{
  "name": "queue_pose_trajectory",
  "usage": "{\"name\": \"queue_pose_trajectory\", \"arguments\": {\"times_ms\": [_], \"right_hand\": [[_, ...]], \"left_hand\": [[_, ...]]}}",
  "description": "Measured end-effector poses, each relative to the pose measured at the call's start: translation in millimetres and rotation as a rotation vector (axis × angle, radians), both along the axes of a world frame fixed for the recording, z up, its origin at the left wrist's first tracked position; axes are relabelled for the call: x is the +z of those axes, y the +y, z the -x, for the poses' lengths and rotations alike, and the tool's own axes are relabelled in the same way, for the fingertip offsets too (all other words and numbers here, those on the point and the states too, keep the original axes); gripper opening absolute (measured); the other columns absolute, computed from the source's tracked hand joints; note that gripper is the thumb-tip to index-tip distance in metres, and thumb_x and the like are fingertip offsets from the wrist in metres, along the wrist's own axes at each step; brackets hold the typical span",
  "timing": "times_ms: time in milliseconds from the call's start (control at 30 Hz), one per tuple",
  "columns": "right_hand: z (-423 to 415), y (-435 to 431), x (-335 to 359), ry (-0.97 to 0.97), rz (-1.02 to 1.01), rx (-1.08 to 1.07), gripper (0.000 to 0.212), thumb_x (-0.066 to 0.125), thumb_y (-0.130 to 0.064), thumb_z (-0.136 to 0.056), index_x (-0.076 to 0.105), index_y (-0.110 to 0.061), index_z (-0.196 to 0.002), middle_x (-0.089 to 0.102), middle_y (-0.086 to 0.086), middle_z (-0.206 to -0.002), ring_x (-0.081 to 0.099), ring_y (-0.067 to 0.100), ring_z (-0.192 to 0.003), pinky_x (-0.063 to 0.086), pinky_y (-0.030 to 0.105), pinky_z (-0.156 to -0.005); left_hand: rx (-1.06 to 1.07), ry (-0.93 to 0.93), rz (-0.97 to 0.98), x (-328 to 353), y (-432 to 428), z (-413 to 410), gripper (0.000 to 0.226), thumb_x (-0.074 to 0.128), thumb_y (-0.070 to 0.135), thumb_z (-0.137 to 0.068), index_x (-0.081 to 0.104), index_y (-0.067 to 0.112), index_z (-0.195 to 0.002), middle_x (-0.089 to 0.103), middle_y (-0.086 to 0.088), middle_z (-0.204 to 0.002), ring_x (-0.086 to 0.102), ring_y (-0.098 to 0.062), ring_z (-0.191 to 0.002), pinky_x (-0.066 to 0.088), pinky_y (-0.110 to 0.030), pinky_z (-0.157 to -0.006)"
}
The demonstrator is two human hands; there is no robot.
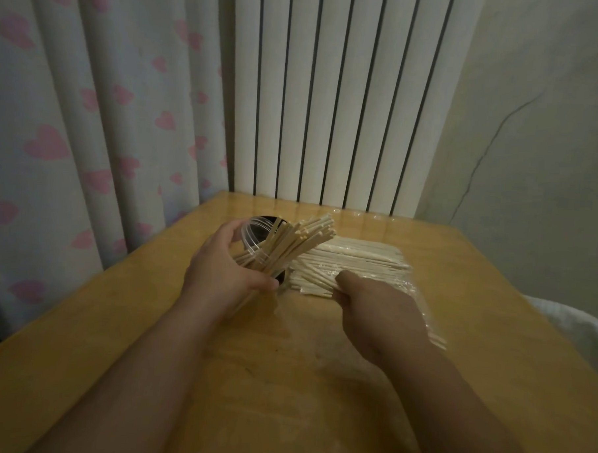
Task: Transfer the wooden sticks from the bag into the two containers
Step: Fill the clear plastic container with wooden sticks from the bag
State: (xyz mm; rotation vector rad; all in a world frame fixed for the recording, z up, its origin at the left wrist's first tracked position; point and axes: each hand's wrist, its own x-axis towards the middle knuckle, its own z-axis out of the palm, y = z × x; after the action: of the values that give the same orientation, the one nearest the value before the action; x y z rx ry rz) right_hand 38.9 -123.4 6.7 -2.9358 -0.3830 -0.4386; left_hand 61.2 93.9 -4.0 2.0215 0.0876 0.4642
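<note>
A wooden table (149, 322) is carrying the bag (401, 285) of pale sticks (354, 259). Right hand (383, 308) is pinching sticks at the bag's near end. Left of the bag, left hand (220, 267) is gripping a tilted clear container (256, 236) bristling with sticks.

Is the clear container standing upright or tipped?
Tipped. The clear container leans in the left hand, mouth up-left, sticks fanning out rightward.

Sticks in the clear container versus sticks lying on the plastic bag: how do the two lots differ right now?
The sticks in the clear container stand tilted, fanning out of its mouth; the sticks on the bag lie flat on the table. The container lot looks smaller and yellower, the bag lot larger and paler. The left hand holds the container; the right hand grips ends of the flat lot. Both are thin wooden sticks.
</note>
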Motion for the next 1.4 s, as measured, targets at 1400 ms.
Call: {"name": "queue_pose_trajectory", "arguments": {"times_ms": [1400], "right_hand": [[9,9,5,-0.302,-1.409,0.198,0.039,0.045,-0.027,-0.104,0.07,-0.011,-0.079,0.065,-0.004,-0.065,0.06,0.005,-0.06,0.047,0.016,-0.056]], "left_hand": [[-0.116,0.004,-0.39,7,-3,11,0.111,0.096,0.025,-0.043,0.045,0.047,-0.139,0.046,0.023,-0.121,0.045,-0.01,-0.118,0.043,-0.047,-0.105]]}}
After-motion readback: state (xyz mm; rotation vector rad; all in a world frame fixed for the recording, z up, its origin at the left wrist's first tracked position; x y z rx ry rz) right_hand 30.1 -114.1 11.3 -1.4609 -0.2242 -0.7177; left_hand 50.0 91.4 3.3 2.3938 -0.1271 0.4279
